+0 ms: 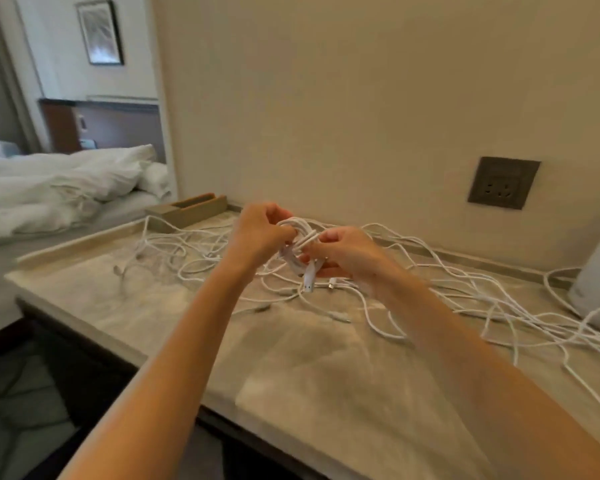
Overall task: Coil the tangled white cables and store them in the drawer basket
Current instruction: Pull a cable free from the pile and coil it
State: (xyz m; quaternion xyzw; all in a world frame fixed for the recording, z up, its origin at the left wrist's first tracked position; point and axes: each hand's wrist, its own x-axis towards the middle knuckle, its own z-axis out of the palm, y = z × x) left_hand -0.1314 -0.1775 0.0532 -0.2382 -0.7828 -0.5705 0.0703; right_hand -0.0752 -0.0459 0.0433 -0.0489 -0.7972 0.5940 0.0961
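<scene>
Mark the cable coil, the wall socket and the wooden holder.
cable coil [300, 226], head view, top of the loops.
wall socket [503, 183], head view, middle of the plate.
wooden holder [201, 213], head view, its front wall.

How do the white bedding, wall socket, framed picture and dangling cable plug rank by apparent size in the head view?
1. White bedding: largest.
2. Wall socket and framed picture: about alike; the picture hangs farther from the camera, so left unranked.
3. Cable plug: smallest, dangling from the cable coil.
</scene>
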